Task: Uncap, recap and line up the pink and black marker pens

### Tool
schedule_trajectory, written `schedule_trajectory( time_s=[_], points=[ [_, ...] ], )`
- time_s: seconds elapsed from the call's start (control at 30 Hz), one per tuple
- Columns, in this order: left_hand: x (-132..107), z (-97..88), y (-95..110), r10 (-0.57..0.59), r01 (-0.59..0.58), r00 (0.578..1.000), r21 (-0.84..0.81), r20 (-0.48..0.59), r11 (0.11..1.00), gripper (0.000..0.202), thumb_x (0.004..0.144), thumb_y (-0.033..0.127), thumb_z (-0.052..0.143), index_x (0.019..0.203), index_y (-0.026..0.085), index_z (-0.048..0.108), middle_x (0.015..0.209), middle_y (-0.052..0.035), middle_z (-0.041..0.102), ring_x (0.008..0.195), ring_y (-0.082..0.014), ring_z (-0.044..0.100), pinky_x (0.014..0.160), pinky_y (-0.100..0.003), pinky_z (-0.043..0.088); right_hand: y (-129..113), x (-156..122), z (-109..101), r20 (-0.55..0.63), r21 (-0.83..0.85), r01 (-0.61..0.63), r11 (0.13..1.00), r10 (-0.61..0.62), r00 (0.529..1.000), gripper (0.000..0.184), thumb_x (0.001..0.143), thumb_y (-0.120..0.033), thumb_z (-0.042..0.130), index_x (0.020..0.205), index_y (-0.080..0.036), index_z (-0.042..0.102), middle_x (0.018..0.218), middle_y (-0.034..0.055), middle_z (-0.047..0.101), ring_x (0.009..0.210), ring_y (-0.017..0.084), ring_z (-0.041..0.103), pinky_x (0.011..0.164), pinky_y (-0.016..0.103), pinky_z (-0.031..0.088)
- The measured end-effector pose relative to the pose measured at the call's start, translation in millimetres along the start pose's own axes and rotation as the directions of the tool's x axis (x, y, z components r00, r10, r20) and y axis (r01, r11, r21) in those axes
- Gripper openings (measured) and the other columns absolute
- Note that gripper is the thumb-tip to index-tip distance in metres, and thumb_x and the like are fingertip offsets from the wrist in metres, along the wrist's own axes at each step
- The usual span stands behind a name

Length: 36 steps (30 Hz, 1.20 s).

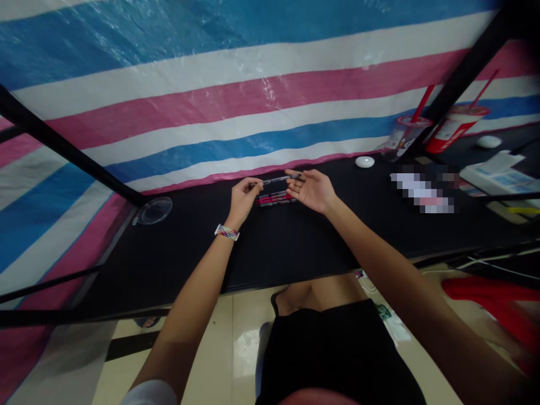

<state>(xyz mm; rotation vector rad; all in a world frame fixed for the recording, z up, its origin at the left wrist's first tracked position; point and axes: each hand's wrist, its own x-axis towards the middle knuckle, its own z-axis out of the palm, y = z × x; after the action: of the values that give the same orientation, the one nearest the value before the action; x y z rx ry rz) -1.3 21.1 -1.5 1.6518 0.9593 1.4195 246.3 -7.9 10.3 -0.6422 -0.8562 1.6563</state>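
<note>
A dark, slim pen (276, 180) is held level above the black table (177, 253). My left hand (244, 198) pinches its left end between thumb and fingertips. At the other end is my right hand (313, 188), palm turned up and fingers spread; the pen's tip reaches its fingers, and whether they touch is unclear. Just below the raised pen, several pens (276, 198) with red and dark parts lie side by side on the table, between my hands. My right fingers partly cover their right ends.
A clear round lid (155, 211) lies at the table's left. To the right are a white mouse (364, 162), a clear cup with a red straw (400, 138) and a red-and-white cup (455, 129). Black frame bars and a striped sheet (253, 101) stand behind. Another person's red clothing (502, 304) shows at right.
</note>
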Motion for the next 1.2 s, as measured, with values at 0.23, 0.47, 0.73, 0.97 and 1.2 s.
schedule_trajectory(
  time_s=[0.23, 0.47, 0.73, 0.97, 1.2],
  points=[
    [-0.7, 0.9, 3.9, -0.008, 0.007, 1.0, -0.025, -0.029, 1.0, 0.01, 0.09, 0.031, 0.081, 0.093, 0.022, 0.08, 0.084, -0.0044, 0.077, 0.081, -0.0183, 0.071, 0.078, -0.034, 0.06, 0.0, 0.5, -0.9, 0.001, -0.108, 0.068, 0.992, -0.069, 0.998, 0.037, 0.092, -0.039, 0.061, 0.118, -0.018, 0.076, 0.107, 0.0121, 0.081, 0.1, 0.025, 0.076, 0.097, 0.043, 0.066],
    [-2.1, 2.4, 3.8, -0.004, 0.003, 1.0, -0.03, -0.019, 1.0, 0.01, 0.09, 0.031, 0.08, 0.095, 0.022, 0.081, 0.083, -0.0047, 0.077, 0.078, -0.0182, 0.07, 0.08, -0.036, 0.06, 2.1, 4.9, -5.9, -0.076, -0.063, 0.011, 0.998, -0.016, 0.997, 0.022, 0.084, -0.025, 0.067, 0.105, -0.02, 0.073, 0.095, 0.0093, 0.08, 0.088, 0.021, 0.076, 0.087, 0.036, 0.067],
    [-3.5, 4.4, 5.7, -0.024, 0.023, 1.0, -0.048, -0.012, 0.999, 0.015, 0.09, 0.037, 0.083, 0.094, 0.023, 0.082, 0.081, -0.0046, 0.078, 0.078, -0.019, 0.072, 0.08, -0.036, 0.061, -3.7, -1.8, -2.5, -0.021, -0.064, 0.033, 0.997, -0.034, 0.999, 0.04, 0.095, -0.037, 0.061, 0.126, -0.017, 0.076, 0.115, 0.0101, 0.082, 0.097, 0.02, 0.077, 0.084, 0.03, 0.066],
    [-4.2, 5.9, 9.3, -0.027, 0.026, 1.0, -0.049, -0.005, 0.998, 0.018, 0.089, 0.04, 0.085, 0.093, 0.023, 0.082, 0.08, -0.0048, 0.077, 0.078, -0.019, 0.071, 0.079, -0.036, 0.06, -4.7, -7.2, 5.1, 0.022, -0.123, 0.033, 0.992, -0.031, 0.999, 0.048, 0.094, -0.043, 0.06, 0.129, -0.015, 0.076, 0.13, 0.0139, 0.08, 0.11, 0.025, 0.077, 0.089, 0.035, 0.067],
    [-5.4, 8.7, 7.4, -0.051, 0.052, 0.999, -0.05, 0.011, 0.997, 0.017, 0.09, 0.039, 0.083, 0.093, 0.023, 0.081, 0.08, -0.0045, 0.076, 0.077, -0.019, 0.072, 0.08, -0.037, 0.061, -3.2, -5.3, 5.5, -0.018, -0.214, 0.107, 0.971, -0.114, 0.993, 0.038, 0.093, -0.043, 0.062, 0.118, -0.017, 0.074, 0.126, 0.0151, 0.08, 0.12, 0.03, 0.076, 0.094, 0.04, 0.068]
  ],
)
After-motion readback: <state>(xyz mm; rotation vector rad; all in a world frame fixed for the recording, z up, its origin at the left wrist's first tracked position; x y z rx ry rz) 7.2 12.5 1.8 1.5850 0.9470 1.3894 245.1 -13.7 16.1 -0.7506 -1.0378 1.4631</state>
